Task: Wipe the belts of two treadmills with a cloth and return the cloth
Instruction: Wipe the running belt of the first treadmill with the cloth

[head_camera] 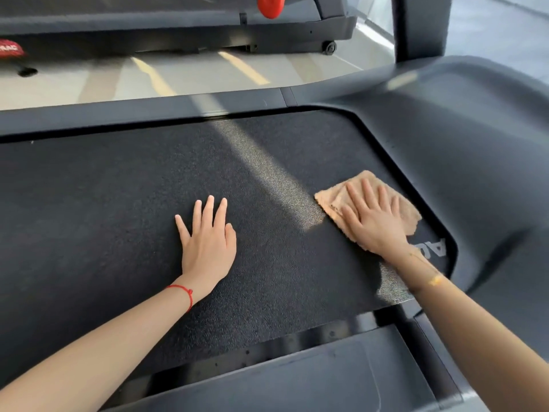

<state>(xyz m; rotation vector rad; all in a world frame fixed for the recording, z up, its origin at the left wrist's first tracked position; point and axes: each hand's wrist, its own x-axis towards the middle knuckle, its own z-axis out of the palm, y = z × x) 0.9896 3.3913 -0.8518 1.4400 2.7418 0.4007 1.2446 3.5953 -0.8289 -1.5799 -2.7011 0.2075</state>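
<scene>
Now, right hand (375, 222) pressed flat, fingers straight, on tan cloth (408, 209) at right end of black treadmill belt (118, 203), left hand (208, 242) flat and spread on belt's middle, second treadmill (178, 28) far behind.

— What lies beyond the far side rail?
— A pale floor (190, 75) with two yellow painted lines (154, 77) running slantwise across it.
— Anything red?
— A glossy red part (269, 5) hangs at the top edge of the view, cut off. At the far left edge there is a red pad with white lettering (10, 49), blurred, with a small dark foot (27, 71) on the floor just below it.
— And upright things?
— One dark post (421, 26) rises at the upper right.
</scene>
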